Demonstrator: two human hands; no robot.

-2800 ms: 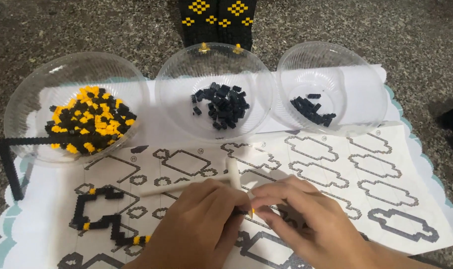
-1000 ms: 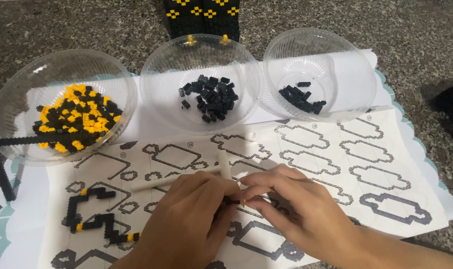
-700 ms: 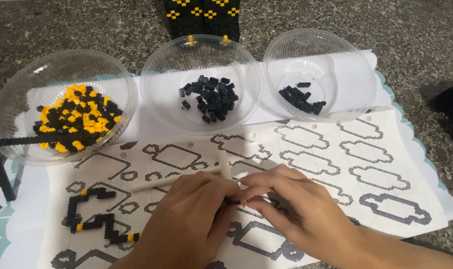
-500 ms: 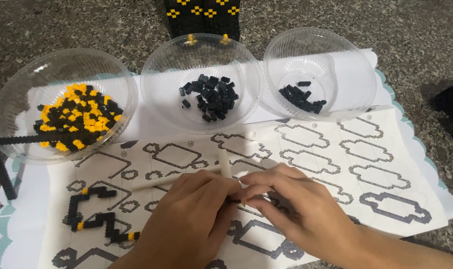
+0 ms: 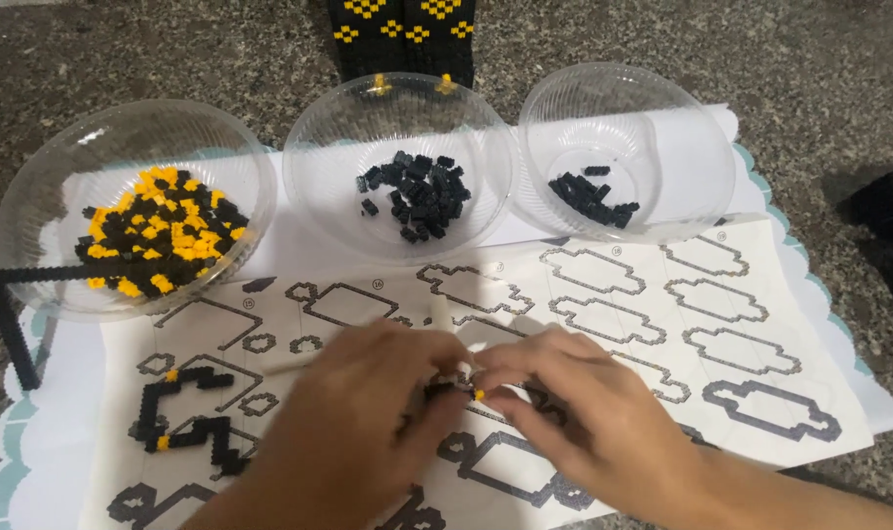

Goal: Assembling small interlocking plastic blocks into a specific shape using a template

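Head view: your left hand [image 5: 368,432] and right hand [image 5: 584,422] meet fingertip to fingertip, both pinching a small black-and-yellow brick piece [image 5: 461,388] over the pattern sheet [image 5: 662,314], just below the middle bowl [image 5: 397,177].

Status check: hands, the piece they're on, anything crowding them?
Left hand and right hand pinch a small black-and-yellow brick piece together over the template sheet. Built black outline lies left, apart. Three bowls behind, clear.

Both hands are motion-blurred, and the left hand [image 5: 353,432] and right hand [image 5: 589,422] hide most of the small piece [image 5: 456,385] pinched between them, probably black-and-yellow bricks. The black-and-yellow brick build [image 5: 407,39] is cropped by the top edge.
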